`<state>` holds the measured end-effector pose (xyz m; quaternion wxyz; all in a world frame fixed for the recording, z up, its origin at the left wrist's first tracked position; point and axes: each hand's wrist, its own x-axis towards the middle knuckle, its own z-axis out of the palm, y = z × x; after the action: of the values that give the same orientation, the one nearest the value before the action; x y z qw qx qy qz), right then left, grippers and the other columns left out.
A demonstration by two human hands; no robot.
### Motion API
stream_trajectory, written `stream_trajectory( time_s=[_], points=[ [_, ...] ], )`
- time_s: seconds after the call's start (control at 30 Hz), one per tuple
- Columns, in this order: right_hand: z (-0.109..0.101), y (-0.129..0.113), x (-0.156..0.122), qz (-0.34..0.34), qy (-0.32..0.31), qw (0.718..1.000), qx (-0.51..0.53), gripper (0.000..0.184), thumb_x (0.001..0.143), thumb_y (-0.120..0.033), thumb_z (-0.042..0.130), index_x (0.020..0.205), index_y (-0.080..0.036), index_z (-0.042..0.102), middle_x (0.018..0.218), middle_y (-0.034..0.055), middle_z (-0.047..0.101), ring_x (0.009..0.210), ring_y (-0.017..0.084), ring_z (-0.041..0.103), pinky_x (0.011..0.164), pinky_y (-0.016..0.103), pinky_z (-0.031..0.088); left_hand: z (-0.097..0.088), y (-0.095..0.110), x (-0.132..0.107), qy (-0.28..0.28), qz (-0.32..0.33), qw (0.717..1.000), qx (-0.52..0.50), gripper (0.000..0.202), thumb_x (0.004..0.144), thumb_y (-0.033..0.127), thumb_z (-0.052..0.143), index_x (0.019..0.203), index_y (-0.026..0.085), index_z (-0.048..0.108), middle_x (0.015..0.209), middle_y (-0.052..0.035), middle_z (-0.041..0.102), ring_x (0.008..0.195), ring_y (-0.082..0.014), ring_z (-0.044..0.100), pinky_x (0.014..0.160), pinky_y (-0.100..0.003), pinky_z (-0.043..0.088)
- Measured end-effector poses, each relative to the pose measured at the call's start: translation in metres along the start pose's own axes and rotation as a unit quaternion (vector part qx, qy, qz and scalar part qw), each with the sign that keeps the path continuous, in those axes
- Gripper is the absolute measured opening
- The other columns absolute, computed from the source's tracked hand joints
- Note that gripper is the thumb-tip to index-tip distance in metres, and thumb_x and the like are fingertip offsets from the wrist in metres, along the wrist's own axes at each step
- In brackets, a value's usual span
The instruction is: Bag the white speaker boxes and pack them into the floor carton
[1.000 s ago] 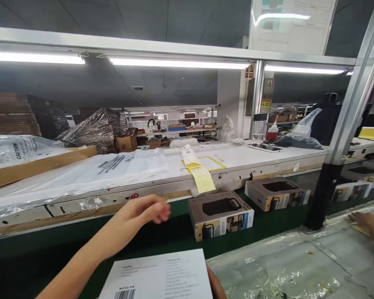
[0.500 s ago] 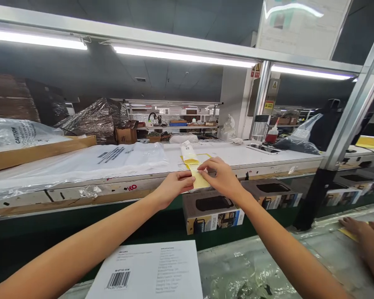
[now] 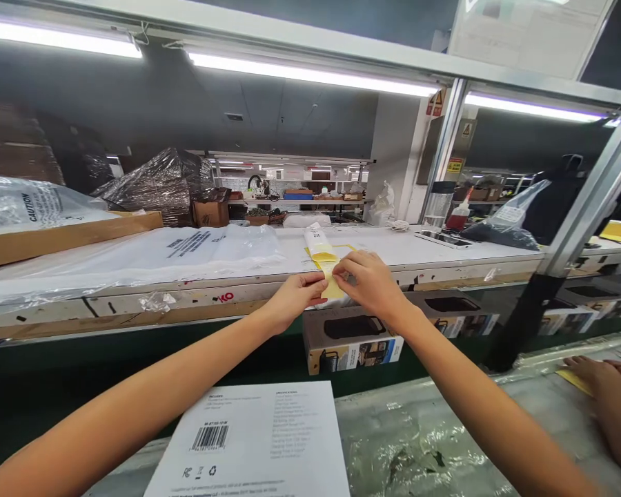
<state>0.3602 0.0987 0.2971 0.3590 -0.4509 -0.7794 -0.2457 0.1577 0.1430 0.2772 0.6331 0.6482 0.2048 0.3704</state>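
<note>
Both my arms reach forward to the edge of the white shelf point(image 3: 424, 257). My left hand point(image 3: 292, 300) pinches the lower end of a yellow label strip point(image 3: 327, 266) that hangs from a small roll point(image 3: 314, 238) on the shelf. My right hand point(image 3: 368, 281) grips the same strip from the right, fingers closed over it. Below my hands a brown product box point(image 3: 352, 342) with a black window lies on the green belt point(image 3: 56, 386). A white box with a barcode point(image 3: 253, 442) lies in front of me.
Clear plastic bags point(image 3: 150, 259) and a long cardboard piece point(image 3: 67, 238) lie on the shelf at left. More product boxes point(image 3: 458, 314) follow on the belt. Another person's hand point(image 3: 597, 376) rests on the foil-covered table point(image 3: 445, 442) at right. A metal post point(image 3: 584, 207) stands right.
My left hand reached from low at the belt to the yellow strip, and my right hand came up from the white box to join it. Both now pinch the strip closer together.
</note>
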Motion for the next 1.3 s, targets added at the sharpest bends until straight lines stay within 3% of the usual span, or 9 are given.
stream_trajectory(
  time_s=[0.2,0.3,0.37,0.47,0.53,0.6,0.77,0.97,1.3],
  points=[
    [-0.016,-0.019,0.001,0.035,-0.014,0.999,0.029,0.009,0.085,-0.014,0.067,0.081,-0.022,0.066,0.087,0.0067,0.073,0.086,0.024,0.065,0.081,0.038,0.046,-0.017,0.021,-0.010,-0.065,-0.067,0.996,-0.003,0.046,0.076,0.038,0.096,0.113,0.016,0.083,0.130,-0.0166,0.079,0.132,-0.0324,0.070,0.122,-0.052,0.046],
    [-0.031,-0.051,-0.007,0.116,-0.033,0.979,0.162,0.006,0.088,-0.026,0.070,0.084,-0.022,0.070,0.081,0.0015,0.072,0.075,0.019,0.062,0.070,0.033,0.046,-0.046,0.046,-0.059,-0.090,-0.048,0.991,0.089,0.056,0.083,0.045,0.092,0.131,0.020,0.080,0.140,-0.0138,0.077,0.139,-0.0350,0.066,0.124,-0.050,0.043],
    [-0.040,-0.080,-0.013,0.165,-0.117,0.935,0.290,0.016,0.091,-0.038,0.070,0.087,-0.022,0.074,0.077,-0.0010,0.071,0.067,0.015,0.060,0.063,0.029,0.046,-0.068,0.053,-0.112,-0.053,-0.008,0.987,0.150,0.060,0.086,0.057,0.087,0.134,0.023,0.080,0.148,-0.0106,0.073,0.147,-0.0377,0.059,0.128,-0.048,0.039],
    [-0.044,-0.125,-0.017,0.156,-0.281,0.852,0.413,0.022,0.094,-0.042,0.069,0.088,-0.022,0.076,0.080,-0.0012,0.074,0.069,0.015,0.062,0.062,0.028,0.048,-0.087,0.032,-0.199,0.042,0.036,0.990,0.131,0.095,0.067,0.080,0.090,0.144,0.026,0.073,0.163,-0.0110,0.060,0.159,-0.0460,0.043,0.132,-0.053,0.034],
    [-0.041,-0.151,-0.014,0.118,-0.350,0.829,0.419,0.021,0.096,-0.038,0.067,0.084,-0.023,0.076,0.080,-0.0020,0.074,0.073,0.015,0.062,0.065,0.028,0.049,-0.088,0.000,-0.241,0.043,0.034,0.993,0.102,0.123,0.055,0.084,0.092,0.160,0.031,0.058,0.172,-0.0128,0.047,0.161,-0.0503,0.037,0.132,-0.058,0.033],
    [-0.037,-0.171,-0.007,0.094,-0.410,0.819,0.391,0.020,0.098,-0.034,0.064,0.085,-0.023,0.075,0.079,-0.0024,0.072,0.072,0.014,0.060,0.064,0.027,0.046,-0.082,-0.037,-0.265,0.020,0.060,0.994,0.093,0.129,0.054,0.081,0.096,0.166,0.038,0.047,0.177,-0.0128,0.035,0.159,-0.0514,0.038,0.130,-0.062,0.036],
    [-0.042,-0.196,0.005,0.075,-0.516,0.797,0.306,0.021,0.105,-0.036,0.058,0.096,-0.022,0.070,0.092,0.0011,0.073,0.078,0.016,0.061,0.067,0.030,0.043,-0.061,-0.090,-0.267,0.067,0.226,0.967,0.095,0.114,0.056,0.078,0.096,0.153,0.039,0.053,0.158,-0.0130,0.039,0.147,-0.0479,0.045,0.124,-0.067,0.037],
    [-0.043,-0.204,-0.006,0.058,-0.513,0.814,0.267,0.021,0.109,-0.040,0.053,0.103,-0.025,0.067,0.106,0.0022,0.070,0.098,0.021,0.062,0.083,0.035,0.043,-0.056,-0.090,-0.267,0.082,0.239,0.961,0.114,0.105,0.063,0.076,0.093,0.152,0.039,0.051,0.156,-0.0131,0.038,0.147,-0.0458,0.042,0.122,-0.066,0.035],
    [-0.041,-0.208,-0.009,0.032,-0.511,0.829,0.222,0.025,0.113,-0.040,0.048,0.100,-0.024,0.061,0.104,0.0024,0.066,0.095,0.021,0.061,0.081,0.036,0.042,-0.056,-0.093,-0.266,0.080,0.238,0.962,0.104,0.105,0.063,0.076,0.094,0.152,0.039,0.050,0.160,-0.0131,0.037,0.149,-0.0465,0.041,0.123,-0.065,0.034]
  ],
)
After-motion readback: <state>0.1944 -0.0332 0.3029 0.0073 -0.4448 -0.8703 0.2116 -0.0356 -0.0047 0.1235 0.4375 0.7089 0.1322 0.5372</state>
